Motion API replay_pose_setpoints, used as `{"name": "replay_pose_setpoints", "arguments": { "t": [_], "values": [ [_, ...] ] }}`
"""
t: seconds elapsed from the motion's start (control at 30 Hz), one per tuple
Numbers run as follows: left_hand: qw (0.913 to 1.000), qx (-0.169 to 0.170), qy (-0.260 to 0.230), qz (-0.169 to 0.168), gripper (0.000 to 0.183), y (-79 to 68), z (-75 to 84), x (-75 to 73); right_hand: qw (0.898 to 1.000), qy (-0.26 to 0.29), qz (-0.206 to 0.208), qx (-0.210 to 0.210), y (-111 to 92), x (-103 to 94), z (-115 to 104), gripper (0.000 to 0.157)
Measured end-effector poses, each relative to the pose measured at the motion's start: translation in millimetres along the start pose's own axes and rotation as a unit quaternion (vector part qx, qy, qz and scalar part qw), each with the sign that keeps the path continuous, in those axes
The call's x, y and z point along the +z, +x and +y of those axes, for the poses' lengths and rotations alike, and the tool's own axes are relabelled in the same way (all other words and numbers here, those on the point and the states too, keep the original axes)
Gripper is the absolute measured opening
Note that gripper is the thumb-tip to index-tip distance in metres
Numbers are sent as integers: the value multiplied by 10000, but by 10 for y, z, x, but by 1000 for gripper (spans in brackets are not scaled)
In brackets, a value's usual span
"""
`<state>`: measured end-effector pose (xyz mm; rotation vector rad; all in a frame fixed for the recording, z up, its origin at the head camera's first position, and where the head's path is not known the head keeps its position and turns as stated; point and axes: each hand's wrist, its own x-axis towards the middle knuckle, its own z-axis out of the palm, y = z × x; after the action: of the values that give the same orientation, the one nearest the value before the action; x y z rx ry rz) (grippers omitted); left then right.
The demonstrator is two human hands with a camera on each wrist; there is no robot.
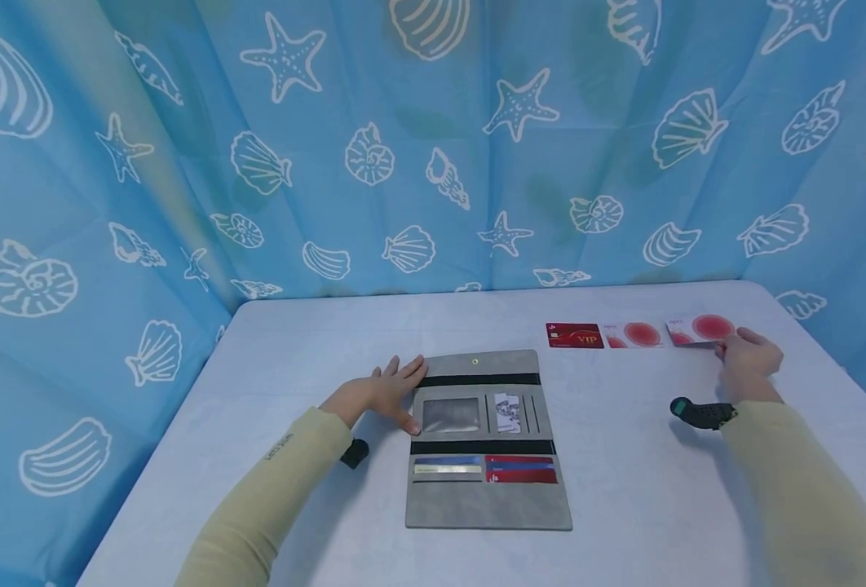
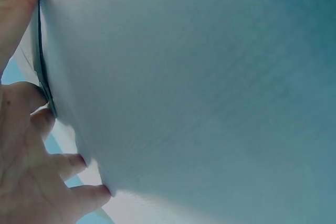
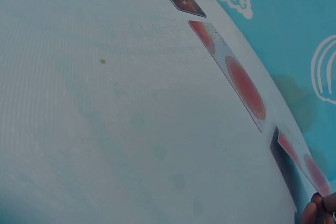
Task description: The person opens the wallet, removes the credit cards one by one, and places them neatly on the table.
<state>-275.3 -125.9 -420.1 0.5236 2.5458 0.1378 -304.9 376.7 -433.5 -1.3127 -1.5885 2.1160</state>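
A grey wallet (image 1: pixel 488 509) lies unfolded on the table, with several cards in its lower slots and a black-and-white patterned card (image 1: pixel 508 413) in a middle slot. My left hand (image 1: pixel 382 397) rests at the wallet's left edge with its fingers spread; the left wrist view shows the fingers (image 2: pixel 68 166) along that edge. At the far right, my right hand (image 1: pixel 752 356) pinches a white card with red circles (image 1: pixel 700 328) by its lower right corner. In the right wrist view this card (image 3: pixel 299 156) is tilted, with one edge raised and a shadow under it.
Left of the pinched card lie a similar white-and-red card (image 1: pixel 633 335) and a red VIP card (image 1: pixel 576 335), in a row near the back. The white table (image 1: pixel 301 342) ends at a blue curtain (image 1: pixel 374 204) printed with seashells and starfish.
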Motion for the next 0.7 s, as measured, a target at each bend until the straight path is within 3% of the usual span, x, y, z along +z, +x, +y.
{"name": "replay_pose_setpoints", "arguments": {
  "t": [0.1,0.17,0.37,0.63,0.7],
  "values": [
    [10000,-34,20,9,110,1,8,-8,9998,-146,88,-43,12,25,11,48],
    [10000,-65,17,-2,110,-1,9,-12,9981,-603,62,-57,31,30,31,50],
    [10000,2,-24,24,109,-21,-15,-28,9755,-2156,-404,-187,77,0,89,68],
    [10000,70,-54,37,109,-35,-25,-29,9754,-2138,-502,-190,28,54,31,68],
    [10000,71,-60,36,109,-34,-25,-27,9711,-2329,-455,-269,3,68,26,65]
  ]
}}
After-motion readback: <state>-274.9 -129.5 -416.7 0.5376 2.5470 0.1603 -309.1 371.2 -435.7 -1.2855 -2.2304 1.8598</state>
